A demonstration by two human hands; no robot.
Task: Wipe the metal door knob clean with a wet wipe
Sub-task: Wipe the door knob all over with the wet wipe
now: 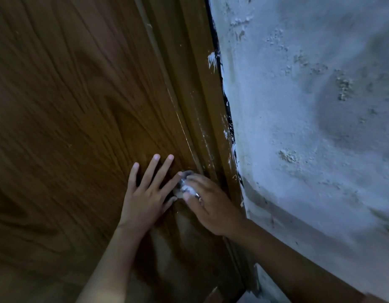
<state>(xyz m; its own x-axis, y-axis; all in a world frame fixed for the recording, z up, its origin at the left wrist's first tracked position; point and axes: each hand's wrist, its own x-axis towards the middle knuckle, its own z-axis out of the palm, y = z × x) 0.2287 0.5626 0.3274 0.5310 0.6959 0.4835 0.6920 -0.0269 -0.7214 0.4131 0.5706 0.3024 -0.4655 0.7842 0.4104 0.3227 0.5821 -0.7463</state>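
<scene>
- The door (64, 110) is brown wood with wavy grain lines. It fills the left side of the view.
- The door frame (202, 110) is a darker brown strip. It runs from the top middle down toward the bottom, just right of the door.
- The wall (309, 106) is white and bumpy, with rough patches. It fills the right side.
- The metal door knob (184, 177) sits low on the door, right by the door's edge and close to the frame. Only a small shiny bit of it shows between the two hands.
- The knob sticks straight out from the door, toward the camera. Most of it is hidden, so its full shape is hard to tell.
- The right hand (207, 204) is wrapped over the knob from the right side. Its fingers are curled shut around the wet wipe (187, 189) and press it on the knob.
- The wipe is a small white bunch, peeking out under the right fingers.
- There is a ring (197, 195) on one right finger.
- The left hand (145, 193) lies flat on the door, just left of the knob. Its fingers are spread apart and point up. It holds nothing.
</scene>
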